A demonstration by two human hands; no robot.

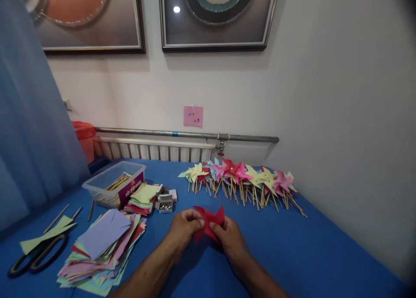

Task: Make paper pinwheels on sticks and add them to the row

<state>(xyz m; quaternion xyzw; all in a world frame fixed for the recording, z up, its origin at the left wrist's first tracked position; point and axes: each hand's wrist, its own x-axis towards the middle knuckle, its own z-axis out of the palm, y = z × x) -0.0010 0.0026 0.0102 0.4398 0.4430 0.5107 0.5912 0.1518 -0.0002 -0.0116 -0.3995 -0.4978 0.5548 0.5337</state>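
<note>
1. Black-handled scissors (35, 254) lie at my far left on the blue table (308, 254), with a pale green paper strip (45, 235) across them.
2. Just right of them I see a loose stack of coloured paper squares (104, 246), a lilac sheet on top.
3. Behind the stack stands a clear plastic tub (113, 183) holding wooden sticks; it carries a dark red label whose writing I cannot read.
4. A small open box of metal pins (165, 204) sits beside more paper.
5. On the wall a pink note (193, 116) bears handwriting too small for me to make out.
6. My left hand (183, 228) reaches in from below, forearm angled up and right, fingers curled and pinching the left edge of a red paper pinwheel (209, 224).
7. My right hand (229, 237) mirrors it, thumb and fingers pinching the pinwheel's right side, held just above the table at centre.
8. Further back and right, a row of finished pinwheels (240, 181) on sticks lies along the table.
</note>
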